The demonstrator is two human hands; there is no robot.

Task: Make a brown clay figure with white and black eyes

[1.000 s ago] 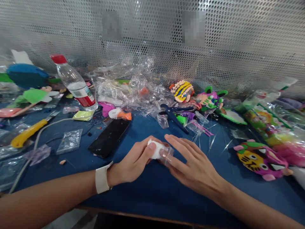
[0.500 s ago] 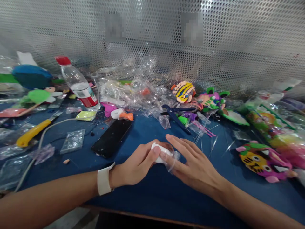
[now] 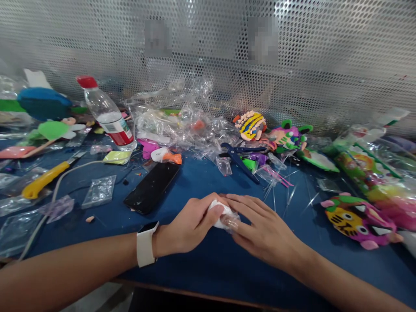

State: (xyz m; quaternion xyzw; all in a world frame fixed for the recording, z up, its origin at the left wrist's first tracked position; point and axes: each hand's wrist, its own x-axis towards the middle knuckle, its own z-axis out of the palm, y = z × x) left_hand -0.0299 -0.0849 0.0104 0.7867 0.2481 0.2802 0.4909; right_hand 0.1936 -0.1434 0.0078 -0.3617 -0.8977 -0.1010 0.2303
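Observation:
Between my hands, just above the blue table, is a white lump of modelling clay (image 3: pixel 217 216) with clear plastic wrap around its right side. My left hand (image 3: pixel 193 223) grips the lump, the thumb pressed on its near face and the fingers curled behind. My right hand (image 3: pixel 260 225) closes over the right end, its thumb on the plastic wrap (image 3: pixel 234 222) and its fingers bent over the far side. The fingertips of both hands are partly hidden. On my left wrist is a watch with a pale band (image 3: pixel 145 250).
Left of my hands lie a black phone (image 3: pixel 152 187) and a yellow utility knife (image 3: pixel 45 180). A bottle with a red cap (image 3: pixel 108 115) stands behind. Blue-handled pliers (image 3: pixel 242 162) and crumpled plastic bags (image 3: pixel 191 123) lie ahead. A colourful clay mask (image 3: pixel 359 221) sits right.
My right fingers have come down from a raised position and closed over the clay and its plastic. Both hands are nearer together, and the left wrist has turned slightly.

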